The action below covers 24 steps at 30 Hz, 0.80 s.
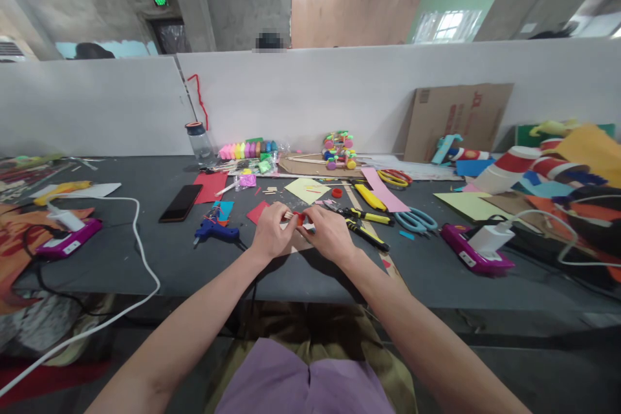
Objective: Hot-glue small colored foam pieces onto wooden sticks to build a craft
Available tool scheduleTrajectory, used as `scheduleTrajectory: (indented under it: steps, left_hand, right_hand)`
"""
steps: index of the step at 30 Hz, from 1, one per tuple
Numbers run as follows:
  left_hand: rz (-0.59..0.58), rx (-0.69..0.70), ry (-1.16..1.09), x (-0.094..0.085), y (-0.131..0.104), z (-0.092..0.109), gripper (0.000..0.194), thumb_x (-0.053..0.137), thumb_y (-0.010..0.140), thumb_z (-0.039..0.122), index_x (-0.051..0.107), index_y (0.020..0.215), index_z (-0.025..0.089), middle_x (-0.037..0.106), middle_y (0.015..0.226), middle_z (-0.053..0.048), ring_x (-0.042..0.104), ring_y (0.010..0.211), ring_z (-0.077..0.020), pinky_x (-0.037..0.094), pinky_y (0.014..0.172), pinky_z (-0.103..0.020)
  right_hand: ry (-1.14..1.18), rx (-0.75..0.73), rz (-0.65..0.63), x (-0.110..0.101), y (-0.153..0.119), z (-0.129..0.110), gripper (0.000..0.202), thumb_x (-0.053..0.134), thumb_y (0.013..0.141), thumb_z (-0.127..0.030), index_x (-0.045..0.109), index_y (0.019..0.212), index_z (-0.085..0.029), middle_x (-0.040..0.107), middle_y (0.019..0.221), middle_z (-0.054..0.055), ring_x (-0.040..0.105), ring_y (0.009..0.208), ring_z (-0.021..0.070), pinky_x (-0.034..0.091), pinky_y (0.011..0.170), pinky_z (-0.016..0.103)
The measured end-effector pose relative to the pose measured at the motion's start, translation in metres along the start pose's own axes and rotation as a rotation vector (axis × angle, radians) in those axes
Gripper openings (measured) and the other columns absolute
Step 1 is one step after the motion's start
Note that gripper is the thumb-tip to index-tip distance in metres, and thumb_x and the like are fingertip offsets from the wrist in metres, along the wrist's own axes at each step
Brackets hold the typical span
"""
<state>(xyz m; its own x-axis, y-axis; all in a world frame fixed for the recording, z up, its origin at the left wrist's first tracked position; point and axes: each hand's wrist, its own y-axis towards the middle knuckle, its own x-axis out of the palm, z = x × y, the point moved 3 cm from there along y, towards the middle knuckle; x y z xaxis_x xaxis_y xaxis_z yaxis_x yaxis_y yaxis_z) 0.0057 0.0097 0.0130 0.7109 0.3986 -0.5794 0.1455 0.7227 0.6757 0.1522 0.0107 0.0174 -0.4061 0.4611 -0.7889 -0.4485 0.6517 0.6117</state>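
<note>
Both hands meet over the dark table, near its front edge. A small red piece sits between their fingertips. My left hand is closed, its fingers pinching the piece and some thin pale sticks. From the other side my right hand grips the same red piece with bent fingers. The fingers partly hide the piece, so its shape is unclear. Beyond the hands lie a pale yellow sheet and a red ring. A red paper is beside my left hand.
A blue glue gun and a black phone lie left. Pliers, a yellow cutter and blue-handled scissors are right. Purple power strips flank the hands. A bottle stands by the white partition.
</note>
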Motion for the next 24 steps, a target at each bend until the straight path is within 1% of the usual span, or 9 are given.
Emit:
scheduleTrajectory:
  steps: [9, 14, 24]
  left_hand:
    - [-0.002, 0.019, 0.072, 0.0029, -0.0011, -0.0027, 0.018, 0.049, 0.088, 0.026, 0.047, 0.071, 0.019, 0.053, 0.073, -0.001, 0.051, 0.074, -0.0168, 0.037, 0.071, -0.03]
    - [-0.011, 0.025, 0.098, 0.0042, -0.001, -0.004, 0.02, 0.048, 0.089, 0.025, 0.045, 0.069, 0.02, 0.052, 0.072, -0.001, 0.05, 0.072, -0.0167, 0.036, 0.069, -0.029]
    - [-0.037, 0.002, 0.112, 0.0054, -0.0007, -0.0032, 0.022, 0.047, 0.089, 0.025, 0.044, 0.068, 0.02, 0.052, 0.07, -0.001, 0.049, 0.07, -0.0163, 0.035, 0.067, -0.029]
  right_hand:
    - [-0.057, -0.017, -0.004, 0.002, 0.0007, -0.0021, 0.018, 0.06, 0.083, -0.034, 0.056, 0.084, -0.017, 0.062, 0.079, 0.005, 0.057, 0.068, 0.0171, 0.034, 0.061, 0.027]
    - [-0.071, -0.02, 0.003, 0.0029, 0.0011, -0.0027, 0.017, 0.059, 0.083, -0.034, 0.056, 0.084, -0.017, 0.062, 0.077, 0.005, 0.056, 0.067, 0.0166, 0.035, 0.061, 0.027]
    - [-0.095, 0.006, -0.048, 0.0035, 0.0033, -0.0044, 0.014, 0.057, 0.083, -0.031, 0.056, 0.081, -0.017, 0.063, 0.077, 0.004, 0.056, 0.067, 0.0166, 0.035, 0.062, 0.027]
